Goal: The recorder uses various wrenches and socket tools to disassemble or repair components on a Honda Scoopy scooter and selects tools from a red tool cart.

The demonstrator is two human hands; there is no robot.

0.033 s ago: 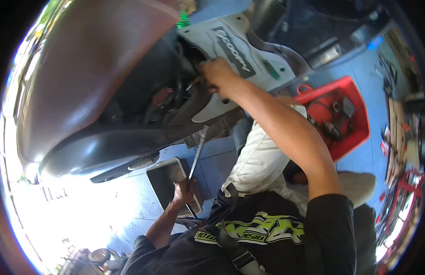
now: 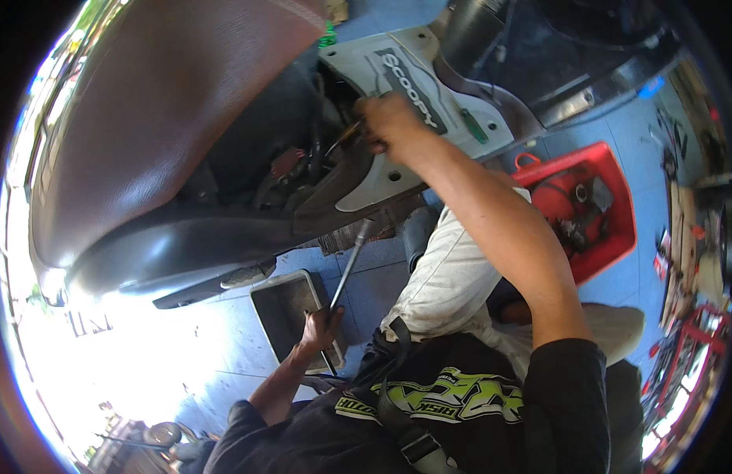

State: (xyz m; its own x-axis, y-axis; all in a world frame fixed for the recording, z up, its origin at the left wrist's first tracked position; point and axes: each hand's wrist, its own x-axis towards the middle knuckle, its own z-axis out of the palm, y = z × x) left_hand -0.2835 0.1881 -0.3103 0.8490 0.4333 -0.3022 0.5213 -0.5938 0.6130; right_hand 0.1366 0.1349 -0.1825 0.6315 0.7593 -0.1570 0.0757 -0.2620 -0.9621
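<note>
A scooter with a brown seat (image 2: 160,87) and a pale grey footboard (image 2: 366,189) fills the upper view. My right hand (image 2: 393,130) is closed at the open gap in the body by the footboard. A thin, shiny tool (image 2: 344,141) with an amber tint juts from its fingers; its kind is unclear. Lower down, my left hand (image 2: 322,328) grips a long metal socket wrench (image 2: 350,268), its socket end pointing up towards the scooter's lower edge. Beneath that hand stands a grey rectangular tray (image 2: 275,316).
On the footboard lies a green-handled screwdriver (image 2: 474,126). To the right, a red plastic bin (image 2: 619,229) holds dark metal parts. My pale-trousered knee (image 2: 441,268) is between bin and scooter. Tools and a red rack (image 2: 690,355) line the right side.
The scooter sits slightly farther right in the picture, and my right hand has shifted a little right with it. Both hands keep their grip.
</note>
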